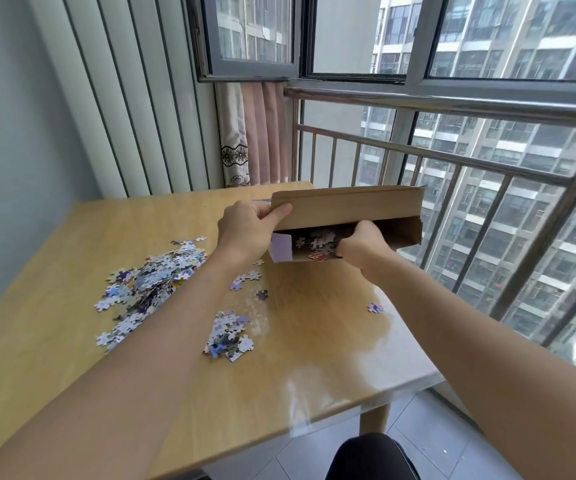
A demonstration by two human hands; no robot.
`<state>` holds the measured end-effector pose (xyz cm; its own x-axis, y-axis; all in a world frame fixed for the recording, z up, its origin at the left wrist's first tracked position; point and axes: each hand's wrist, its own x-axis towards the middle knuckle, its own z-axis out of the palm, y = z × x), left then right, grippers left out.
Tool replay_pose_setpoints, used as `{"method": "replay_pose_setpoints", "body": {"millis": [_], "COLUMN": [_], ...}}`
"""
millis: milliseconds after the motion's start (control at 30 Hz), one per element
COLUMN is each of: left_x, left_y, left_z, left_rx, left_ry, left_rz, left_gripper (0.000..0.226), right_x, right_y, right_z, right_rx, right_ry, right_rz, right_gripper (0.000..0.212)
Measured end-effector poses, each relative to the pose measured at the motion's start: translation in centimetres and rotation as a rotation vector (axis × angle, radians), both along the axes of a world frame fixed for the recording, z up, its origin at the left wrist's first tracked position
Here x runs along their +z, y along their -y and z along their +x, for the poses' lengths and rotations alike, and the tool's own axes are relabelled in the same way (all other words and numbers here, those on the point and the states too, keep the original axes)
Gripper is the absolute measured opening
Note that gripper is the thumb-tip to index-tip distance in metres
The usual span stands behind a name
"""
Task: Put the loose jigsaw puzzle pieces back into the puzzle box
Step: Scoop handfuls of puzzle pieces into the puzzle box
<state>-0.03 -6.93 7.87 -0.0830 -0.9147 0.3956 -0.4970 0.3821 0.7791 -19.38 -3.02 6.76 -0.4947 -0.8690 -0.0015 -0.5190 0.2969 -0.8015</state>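
dark-clad knee at bottom edge, below the near rim of a wooden table. both forearms reach forward over it. left hand pinches the raised flap of the puzzle box, thumb on the flap's inner face, holding it up. right hand sits at the box mouth, fingers curled round a bunch of pieces inside. box lies at the far right of the table, near the railing. big loose pile far left; smaller heap mid-table; strays between, one single piece off to the right.
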Motion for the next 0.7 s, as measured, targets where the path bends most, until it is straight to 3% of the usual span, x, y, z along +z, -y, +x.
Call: {"method": "replay_pose_setpoints", "body": {"millis": [167,300,567,700], "left_x": [-0.1,-0.5,-0.4,-0.3], "left_y": [0.0,-0.1,0.0,0.0], "left_z": [0.1,0.0,0.1,0.0], "left_rx": [0.003,0.018,0.021,0.028], "left_ry": [0.014,0.004,-0.003,-0.002], "left_rz": [-0.03,-0.035,-0.044,-0.04], "left_gripper": [0.043,0.039,0.04,0.035], "right_x": [-0.4,-0.7,-1.0,-2.4], "right_y": [-0.6,-0.8,-3.8,-5.4], "right_z": [-2.0,-2.9,-2.4,-0.7], "right_rx": [0.139,0.291,0.561,0.654], "right_ry": [-0.373,-0.603,-0.696,-0.813], "right_rz": [0.017,-0.083,-0.414,-0.393], "right_gripper": [0.008,0.032,0.039,0.035]}}
